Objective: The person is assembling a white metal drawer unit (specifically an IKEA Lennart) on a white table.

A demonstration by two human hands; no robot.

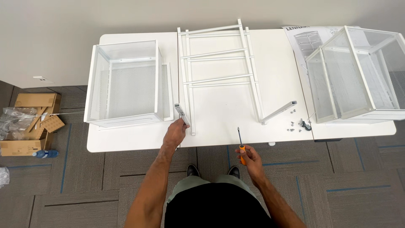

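Fingers of my left hand (175,133) pinch a short white metal rail (182,115); my right hand (249,157) grips an orange-handled screwdriver (240,145).
Head view: beyond both hands a white ladder-like metal frame (219,71) lies flat on the white table (139,141), with small silver screws (291,125) right of the screwdriver tip.

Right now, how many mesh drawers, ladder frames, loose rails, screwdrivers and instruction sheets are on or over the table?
White mesh drawers: 3, one at left, two stacked at right
White ladder frames: 2, overlapping
Loose white rails: 2, one under the left hand, one lying free
Orange-handled screwdrivers: 1, in the right hand
Instruction sheets: 1
Total: 9
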